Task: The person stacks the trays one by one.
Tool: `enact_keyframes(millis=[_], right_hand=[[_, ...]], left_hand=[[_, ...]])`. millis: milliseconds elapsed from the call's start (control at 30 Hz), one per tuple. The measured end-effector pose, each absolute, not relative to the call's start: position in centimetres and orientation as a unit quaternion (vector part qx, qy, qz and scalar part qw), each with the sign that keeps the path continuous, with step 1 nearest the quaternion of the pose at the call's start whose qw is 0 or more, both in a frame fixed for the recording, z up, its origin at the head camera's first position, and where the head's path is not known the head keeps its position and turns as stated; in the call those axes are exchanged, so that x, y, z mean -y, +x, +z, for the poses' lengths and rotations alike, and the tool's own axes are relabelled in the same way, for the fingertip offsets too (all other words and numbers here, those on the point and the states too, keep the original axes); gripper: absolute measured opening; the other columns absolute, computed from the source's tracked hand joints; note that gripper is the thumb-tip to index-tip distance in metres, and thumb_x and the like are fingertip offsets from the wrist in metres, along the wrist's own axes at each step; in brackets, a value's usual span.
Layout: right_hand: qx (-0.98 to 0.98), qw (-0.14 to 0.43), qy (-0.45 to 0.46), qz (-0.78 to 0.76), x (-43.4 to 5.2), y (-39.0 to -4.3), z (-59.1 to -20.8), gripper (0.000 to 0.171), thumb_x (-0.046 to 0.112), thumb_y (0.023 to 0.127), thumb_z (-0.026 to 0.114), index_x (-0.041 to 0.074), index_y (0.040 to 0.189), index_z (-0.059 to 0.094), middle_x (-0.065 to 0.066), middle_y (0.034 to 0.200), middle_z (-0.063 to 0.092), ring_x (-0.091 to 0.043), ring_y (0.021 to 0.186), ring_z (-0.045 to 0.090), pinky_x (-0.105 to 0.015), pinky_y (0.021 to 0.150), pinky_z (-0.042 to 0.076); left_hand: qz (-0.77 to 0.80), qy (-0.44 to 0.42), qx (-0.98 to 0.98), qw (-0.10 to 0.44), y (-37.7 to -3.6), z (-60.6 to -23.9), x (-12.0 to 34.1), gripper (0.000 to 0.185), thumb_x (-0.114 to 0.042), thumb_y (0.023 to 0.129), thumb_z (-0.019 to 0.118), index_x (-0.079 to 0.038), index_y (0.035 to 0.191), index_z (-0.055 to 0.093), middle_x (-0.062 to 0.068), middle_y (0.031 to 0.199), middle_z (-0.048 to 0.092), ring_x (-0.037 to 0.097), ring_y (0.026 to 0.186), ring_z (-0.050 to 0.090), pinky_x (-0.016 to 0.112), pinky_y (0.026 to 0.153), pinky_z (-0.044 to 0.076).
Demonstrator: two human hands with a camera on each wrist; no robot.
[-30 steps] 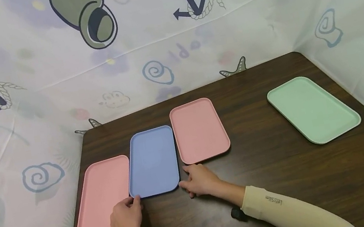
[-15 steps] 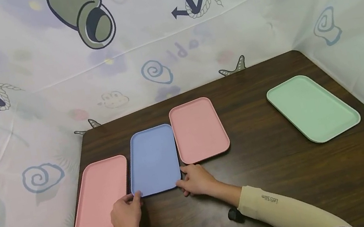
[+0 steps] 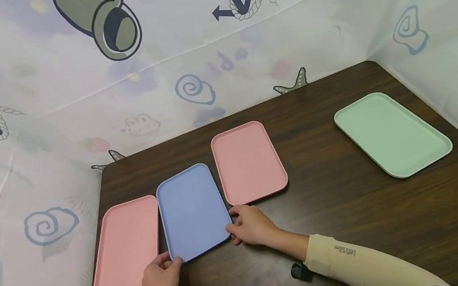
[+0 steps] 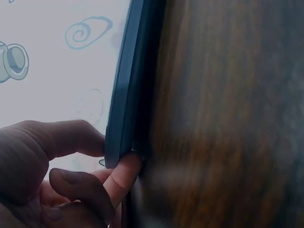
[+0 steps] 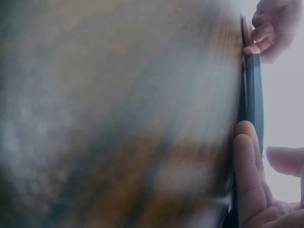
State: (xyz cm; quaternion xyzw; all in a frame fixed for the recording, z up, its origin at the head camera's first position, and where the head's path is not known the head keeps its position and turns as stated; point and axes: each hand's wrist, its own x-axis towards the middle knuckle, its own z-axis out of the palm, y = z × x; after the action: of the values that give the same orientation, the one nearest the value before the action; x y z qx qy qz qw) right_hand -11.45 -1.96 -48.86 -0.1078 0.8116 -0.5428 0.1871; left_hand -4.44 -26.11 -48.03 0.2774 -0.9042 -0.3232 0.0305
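Observation:
In the head view a blue tray [image 3: 194, 213] lies slanted on the dark wooden table, between two pink trays. My left hand [image 3: 161, 280] pinches its near left corner, thumb on top; the left wrist view shows the tray's edge [image 4: 124, 90] between thumb and fingers. At the near right corner, my right hand [image 3: 250, 224] holds the tray, with its fingers [image 5: 247, 161] along the underside and the thumb by the upper face. The left pink tray [image 3: 128, 247] sits close beside the blue one; a gap separates the other pink tray [image 3: 249, 162] from it.
A green tray [image 3: 393, 134] lies apart at the table's right side. White patterned cloth [image 3: 175, 45] hangs behind and at both sides of the table [image 3: 365, 236]. A pale sleeve [image 3: 360, 263] covers the right forearm, which crosses the table's front.
The blue tray has turned: its near left corner came toward me with my left hand, and its far edge moved away from the right pink tray. My right hand stayed nearly in place.

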Motion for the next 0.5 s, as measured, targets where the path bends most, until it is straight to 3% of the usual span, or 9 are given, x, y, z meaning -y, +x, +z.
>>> enact_keyframes(millis=[167,500], right_hand=[[-0.818,0.182,-0.104,-0.536,1.9,-11.4,-48.8,0.033,0.011,0.091,0.065,-0.003,0.119,0.056,-0.002,0.064,0.069,-0.016,0.052,0.067,-0.028,0.045,0.049],[-0.788,0.213,-0.103,-0.568,1.3,-10.8,-48.2,0.03,0.006,0.091,0.065,-0.004,0.117,0.053,-0.007,0.067,0.068,-0.02,0.053,0.067,-0.03,0.047,0.052]], left_hand=[[-0.352,0.258,0.9,0.001,-3.9,-47.8,26.4,0.043,-0.019,0.085,0.066,0.007,0.119,0.065,0.006,0.076,0.067,0.018,0.065,0.055,0.032,0.059,0.04],[-0.487,0.247,0.837,-0.02,-2.7,-47.3,26.8,0.027,-0.007,0.093,0.062,0.01,0.114,0.062,0.007,0.069,0.066,0.01,0.047,0.039,0.024,0.044,0.03]])
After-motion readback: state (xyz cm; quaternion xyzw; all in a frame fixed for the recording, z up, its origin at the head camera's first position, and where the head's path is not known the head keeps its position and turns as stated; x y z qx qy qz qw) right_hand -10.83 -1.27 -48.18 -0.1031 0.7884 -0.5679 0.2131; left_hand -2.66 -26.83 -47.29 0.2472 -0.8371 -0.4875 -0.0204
